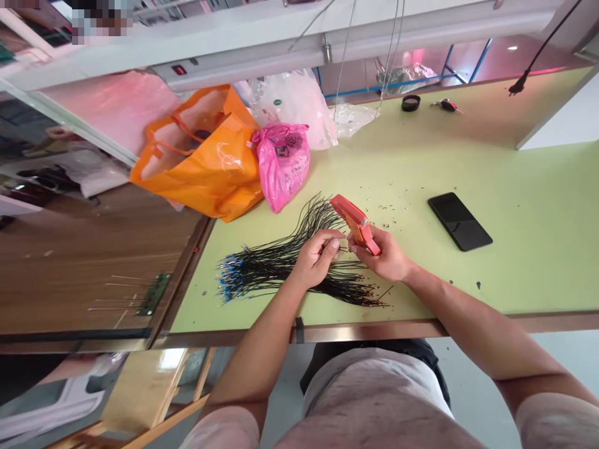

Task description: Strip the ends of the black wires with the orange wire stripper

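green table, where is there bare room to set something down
Mostly bare: right of the phone, and between the phone and keys. Crowded: the left half, with wires, left hand, orange bag and pink bag; scraps lie between the red tool and phone.

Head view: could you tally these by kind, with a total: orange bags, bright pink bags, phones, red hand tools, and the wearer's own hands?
Orange bag: 1
Bright pink bag: 1
Phone: 1
Red hand tool: 1
Wearer's hands, left hand and right hand: 2
Total: 6

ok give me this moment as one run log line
left hand: curled over black wires | right hand: gripping red tool | phone: flat on green table
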The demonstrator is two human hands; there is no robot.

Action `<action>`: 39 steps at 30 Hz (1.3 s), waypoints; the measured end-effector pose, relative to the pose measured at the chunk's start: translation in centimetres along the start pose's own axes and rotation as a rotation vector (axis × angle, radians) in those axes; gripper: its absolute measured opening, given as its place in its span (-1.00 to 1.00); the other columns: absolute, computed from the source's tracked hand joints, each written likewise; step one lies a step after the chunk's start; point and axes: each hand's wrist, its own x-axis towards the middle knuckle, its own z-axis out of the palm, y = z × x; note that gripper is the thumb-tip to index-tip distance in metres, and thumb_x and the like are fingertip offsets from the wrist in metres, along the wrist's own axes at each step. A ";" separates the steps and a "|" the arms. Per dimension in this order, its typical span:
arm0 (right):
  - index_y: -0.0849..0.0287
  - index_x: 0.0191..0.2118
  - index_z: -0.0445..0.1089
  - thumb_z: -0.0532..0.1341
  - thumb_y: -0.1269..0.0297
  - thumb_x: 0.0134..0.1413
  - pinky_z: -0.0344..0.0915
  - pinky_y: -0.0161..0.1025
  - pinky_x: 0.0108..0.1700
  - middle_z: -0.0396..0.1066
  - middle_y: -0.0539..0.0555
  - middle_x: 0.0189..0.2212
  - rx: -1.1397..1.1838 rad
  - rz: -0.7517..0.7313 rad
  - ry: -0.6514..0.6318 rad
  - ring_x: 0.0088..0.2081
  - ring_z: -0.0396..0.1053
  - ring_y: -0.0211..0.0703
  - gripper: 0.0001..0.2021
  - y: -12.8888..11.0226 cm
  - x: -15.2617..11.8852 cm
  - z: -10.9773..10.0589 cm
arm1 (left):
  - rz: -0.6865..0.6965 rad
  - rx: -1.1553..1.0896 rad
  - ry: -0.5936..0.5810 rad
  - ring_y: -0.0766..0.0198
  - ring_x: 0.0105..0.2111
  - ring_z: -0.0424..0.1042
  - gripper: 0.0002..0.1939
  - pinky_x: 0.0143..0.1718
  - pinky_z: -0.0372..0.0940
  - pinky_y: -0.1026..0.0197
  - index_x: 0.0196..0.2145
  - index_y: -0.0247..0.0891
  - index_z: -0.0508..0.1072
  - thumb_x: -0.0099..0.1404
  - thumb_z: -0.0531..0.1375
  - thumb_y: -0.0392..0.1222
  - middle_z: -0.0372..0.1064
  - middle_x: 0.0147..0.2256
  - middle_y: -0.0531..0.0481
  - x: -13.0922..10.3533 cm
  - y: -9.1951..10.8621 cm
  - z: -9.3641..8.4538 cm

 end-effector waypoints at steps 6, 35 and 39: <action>0.09 -0.19 0.40 0.35 0.18 0.27 0.29 -0.19 -0.28 0.39 -0.02 -0.34 -0.039 -0.023 0.062 -0.35 0.28 -0.19 -0.85 -0.1 0.0 -0.2 | 0.011 0.155 -0.048 0.33 -0.47 0.36 -0.63 -0.42 0.29 0.25 -0.05 -0.23 0.62 0.62 0.17 0.11 0.55 -0.31 -0.04 0.2 0.3 0.0; 0.09 -0.17 0.43 0.52 -0.16 0.15 0.49 -0.13 -0.22 0.45 0.00 -0.31 0.297 0.069 0.154 -0.24 0.45 -0.16 -0.54 0.0 1.0 -1.0 | -0.002 0.249 -0.086 0.23 -0.37 0.53 -0.71 -0.27 0.39 0.20 -0.19 -0.23 0.61 0.55 0.26 0.04 0.63 -0.30 -0.06 0.5 1.1 -0.6; 0.09 -0.12 0.46 0.57 -0.14 0.07 0.48 -0.13 -0.23 0.50 0.04 -0.24 0.286 0.100 0.156 -0.24 0.45 -0.15 -0.50 0.1 1.0 -1.3 | 0.001 0.235 -0.067 0.25 -0.38 0.52 -0.70 -0.31 0.38 0.20 -0.16 -0.24 0.62 0.55 0.26 0.05 0.64 -0.29 -0.06 0.4 0.8 -0.5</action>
